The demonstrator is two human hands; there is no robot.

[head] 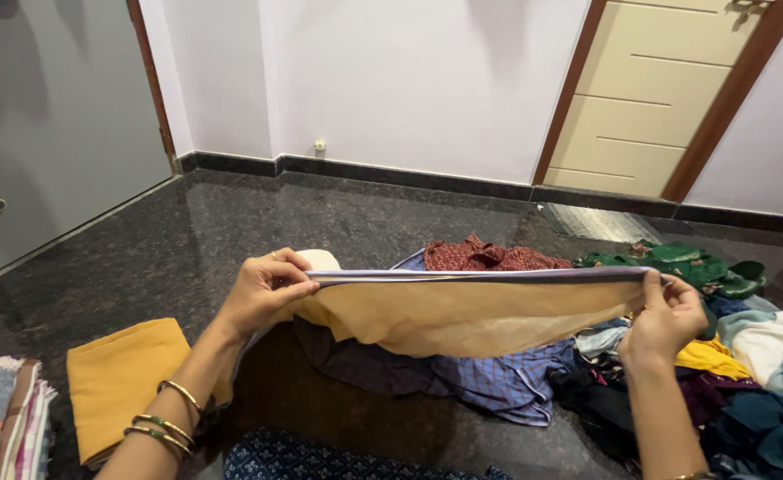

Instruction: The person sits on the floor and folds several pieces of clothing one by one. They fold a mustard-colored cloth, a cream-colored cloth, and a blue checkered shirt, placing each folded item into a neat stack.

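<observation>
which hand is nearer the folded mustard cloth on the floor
Left. The left hand grips one end of the stretched beige cloth, just above and right of the folded mustard cloth. The right hand holds the far end, over the clothes pile.

Layout relative to the stretched cloth (476, 311), held taut between the left hand (262, 292) at its left end and the right hand (667, 316) at its right end. Below and behind it: a heap of garments (507, 378) on the floor (231, 222). Left of it: a folded cloth (120, 378), then a stack of folded towels (4, 418). Right of it: more loose clothes (756, 373). Behind, beyond the floor: a wall (391, 80), with a door (649, 98) to the right.
</observation>
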